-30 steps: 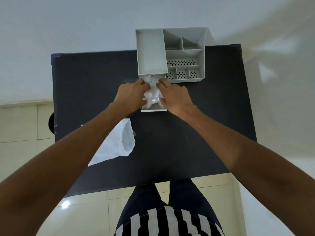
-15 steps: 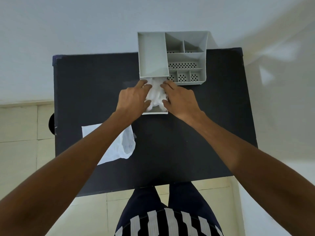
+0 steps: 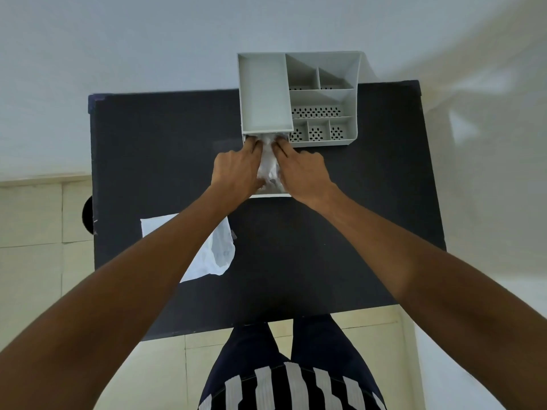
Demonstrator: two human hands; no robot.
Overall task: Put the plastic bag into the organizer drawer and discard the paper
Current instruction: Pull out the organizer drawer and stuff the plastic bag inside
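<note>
While both hands press down side by side, the left hand (image 3: 236,170) and the right hand (image 3: 302,173) flank a crumpled white plastic bag (image 3: 268,170), which lies bunched in the pulled-out drawer (image 3: 270,195) of a grey desk organizer (image 3: 299,96). Each hand has its fingers extended forward and close together, the fingertips (image 3: 254,142) of the left reaching in under the organizer's front edge, those of the right doing the same just beside them; neither hand is wrapped around the bag, and whether any finger pinches the plastic underneath cannot be told, since the backs of the hands cover it. Only a narrow strip of the bag shows between the two hands, and only the pale near edge of the drawer shows below the wrists. Above the drawer, the organizer holds one large plain tray on its left side and several smaller compartments on its right, some with perforated bottoms. It stands at the far edge of a black table (image 3: 340,232), against a pale wall. Nearer the person and to the left, a white sheet of paper (image 3: 219,253) lies flat on the table, partly crossed by the left forearm, well apart from the organizer. At the table's left edge a dark round shape juts out, too unclear to name. Below the table's near edge, dark trousers and a striped garment show above a tiled floor.
</note>
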